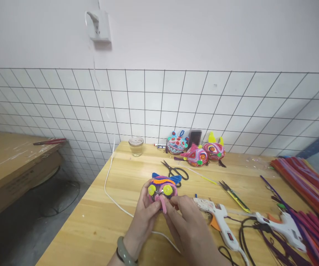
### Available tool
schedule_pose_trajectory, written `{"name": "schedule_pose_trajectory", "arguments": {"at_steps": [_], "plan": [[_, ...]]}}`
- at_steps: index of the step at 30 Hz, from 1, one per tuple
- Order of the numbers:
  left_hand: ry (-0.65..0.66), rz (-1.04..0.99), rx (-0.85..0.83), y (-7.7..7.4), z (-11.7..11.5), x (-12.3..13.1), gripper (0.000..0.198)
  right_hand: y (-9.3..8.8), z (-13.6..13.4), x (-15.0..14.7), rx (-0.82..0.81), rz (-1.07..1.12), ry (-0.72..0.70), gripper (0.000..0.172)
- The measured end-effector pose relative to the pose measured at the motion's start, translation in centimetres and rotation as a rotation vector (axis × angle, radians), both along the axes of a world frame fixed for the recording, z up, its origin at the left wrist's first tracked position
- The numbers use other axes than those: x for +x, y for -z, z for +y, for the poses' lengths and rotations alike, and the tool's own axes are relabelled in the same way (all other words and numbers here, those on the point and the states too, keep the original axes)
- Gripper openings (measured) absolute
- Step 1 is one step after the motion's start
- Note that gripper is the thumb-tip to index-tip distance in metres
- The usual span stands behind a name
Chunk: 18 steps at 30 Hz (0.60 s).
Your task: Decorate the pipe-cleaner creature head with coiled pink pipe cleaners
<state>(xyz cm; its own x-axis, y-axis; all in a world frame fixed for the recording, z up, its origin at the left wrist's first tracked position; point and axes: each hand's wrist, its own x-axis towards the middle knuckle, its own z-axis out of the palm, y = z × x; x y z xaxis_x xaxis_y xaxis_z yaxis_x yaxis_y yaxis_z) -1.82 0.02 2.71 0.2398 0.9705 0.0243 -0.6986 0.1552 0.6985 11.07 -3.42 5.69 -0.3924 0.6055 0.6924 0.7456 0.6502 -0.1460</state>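
My left hand [143, 218] is closed around the side of a small stuffed animal head [165, 181] covered in colourful pipe cleaners. It has yellow button-like eyes, an orange stripe on top and blue ears. A pink pipe cleaner [163, 205] hangs from its front, below the eyes. My right hand [189, 223] pinches at that pink pipe cleaner, its fingertips against the lower front of the head. Part of the fingertips' contact is hidden. Just behind the head lie black scissors [179, 172]. A white hot glue gun [222, 226] rests beside my right hand.
Several finished pipe-cleaner animals [177, 144] stand by the tiled wall, near a glass of liquid [136, 147]. Pliers with yellow handles [234, 196], a second glue gun [284, 227] and bundled red pipe cleaners [306, 184] lie at right. A white cord [112, 192] crosses the table.
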Motion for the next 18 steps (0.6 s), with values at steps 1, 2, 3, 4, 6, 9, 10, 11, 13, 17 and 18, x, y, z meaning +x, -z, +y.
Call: {"name": "schedule_pose_trajectory", "arguments": {"at_steps": [1,2,3,4,6,9,10,11,13,17,18], "plan": [[-0.001,0.008,0.003,0.1,0.0,0.0,0.057,0.0,0.1,0.0,0.005,-0.013,0.006,0.028],[-0.003,0.018,0.009,0.1,0.0,0.0,0.057,0.0,0.2,0.0,0.01,-0.029,0.014,0.029],[-0.006,0.029,0.015,0.2,0.0,0.0,0.057,0.0,0.2,0.0,0.018,-0.048,0.027,0.029],[-0.005,0.041,0.02,0.3,0.0,0.0,0.056,-0.1,0.3,0.0,0.029,-0.069,0.04,0.029],[-0.007,0.051,0.033,0.3,0.0,0.0,0.052,-0.4,0.3,0.0,0.044,-0.096,0.052,0.028],[-0.009,0.038,0.037,0.1,0.2,0.0,0.049,-1.1,0.4,0.3,-0.03,-0.04,0.019,0.024],[-0.001,0.037,0.026,0.1,0.2,0.0,0.049,-1.3,0.5,0.5,-0.089,0.01,-0.004,0.023],[0.012,0.039,0.012,0.1,0.3,0.0,0.047,-1.6,0.6,0.7,-0.158,0.069,-0.025,0.022],[0.05,0.054,-0.015,0.2,0.3,0.1,0.044,-2.0,1.0,1.2,-0.27,0.179,-0.067,0.019],[0.119,0.097,-0.016,0.4,0.2,0.2,0.039,-2.9,2.1,2.1,-0.39,0.201,-0.088,0.017],[0.134,0.115,-0.019,0.4,0.2,0.1,0.039,-3.1,2.4,2.3,-0.415,0.172,-0.085,0.017]]}}
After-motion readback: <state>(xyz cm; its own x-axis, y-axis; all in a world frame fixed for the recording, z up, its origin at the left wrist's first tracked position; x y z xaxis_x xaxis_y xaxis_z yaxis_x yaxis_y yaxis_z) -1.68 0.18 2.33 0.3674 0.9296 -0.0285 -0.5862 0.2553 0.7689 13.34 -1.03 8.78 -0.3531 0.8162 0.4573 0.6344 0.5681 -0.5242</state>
